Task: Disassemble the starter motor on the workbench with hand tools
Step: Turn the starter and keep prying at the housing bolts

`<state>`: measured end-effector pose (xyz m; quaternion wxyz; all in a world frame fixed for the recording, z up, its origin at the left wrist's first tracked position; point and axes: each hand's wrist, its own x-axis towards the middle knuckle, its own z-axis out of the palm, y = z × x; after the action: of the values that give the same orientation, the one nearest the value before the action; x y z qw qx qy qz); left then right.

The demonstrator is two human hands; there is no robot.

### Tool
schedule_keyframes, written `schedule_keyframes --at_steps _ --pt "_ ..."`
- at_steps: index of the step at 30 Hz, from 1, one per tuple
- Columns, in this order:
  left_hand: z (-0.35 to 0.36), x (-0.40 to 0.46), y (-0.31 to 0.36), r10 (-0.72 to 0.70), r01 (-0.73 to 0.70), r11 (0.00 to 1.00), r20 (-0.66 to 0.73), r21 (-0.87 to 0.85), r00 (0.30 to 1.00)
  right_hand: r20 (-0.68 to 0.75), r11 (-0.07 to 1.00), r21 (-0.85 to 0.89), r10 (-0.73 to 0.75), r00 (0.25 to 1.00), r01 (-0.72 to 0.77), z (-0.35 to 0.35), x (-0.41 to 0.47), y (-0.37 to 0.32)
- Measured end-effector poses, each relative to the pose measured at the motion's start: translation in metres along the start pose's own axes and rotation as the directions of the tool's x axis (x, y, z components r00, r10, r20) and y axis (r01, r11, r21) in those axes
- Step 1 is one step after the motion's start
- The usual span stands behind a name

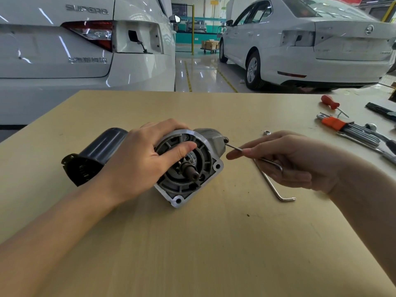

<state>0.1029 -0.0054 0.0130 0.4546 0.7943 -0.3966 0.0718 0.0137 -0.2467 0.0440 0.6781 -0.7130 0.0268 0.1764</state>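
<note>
two white cars (310, 41) stand on a glossy shop floor beyond the bench (192, 243), one on the left close behind its far edge, one further off at right. the bench is a pale wooden top.

the motor (171, 163) lies on its side near bench centre, long axis running from the dark cap at far left to the grey flange and pinion shaft at near right, toward the camera. the left hand (137, 159) grips it from above, fingers curled over the housing, thumb laid across the flange face.

the right hand (287, 159) sits just right of the motor and pinches a key (235, 148) between thumb and forefinger. the key's thin shaft points up-left, tip at or in a small bolt (226, 139) on the upper right of the housing; seating cannot be confirmed. judgement: the coming turn depends on shaft staying in line with the bolt; the right hand is the nearer one.

a second key (276, 189) lies flat on the bench under the right hand. a key set (351, 130) and a screwdriver (331, 102) lie far right. a small nut (267, 132) sits apart, behind the right hand.
</note>
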Motion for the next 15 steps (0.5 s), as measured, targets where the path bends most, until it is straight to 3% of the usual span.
schedule_keyframes --at_steps 15 --pt "0.0009 -0.0010 -0.0002 0.018 -0.018 1.000 -0.009 -0.003 1.000 -0.171 0.999 -0.040 -0.032 0.985 0.026 0.0069 -0.0064 -0.0055"
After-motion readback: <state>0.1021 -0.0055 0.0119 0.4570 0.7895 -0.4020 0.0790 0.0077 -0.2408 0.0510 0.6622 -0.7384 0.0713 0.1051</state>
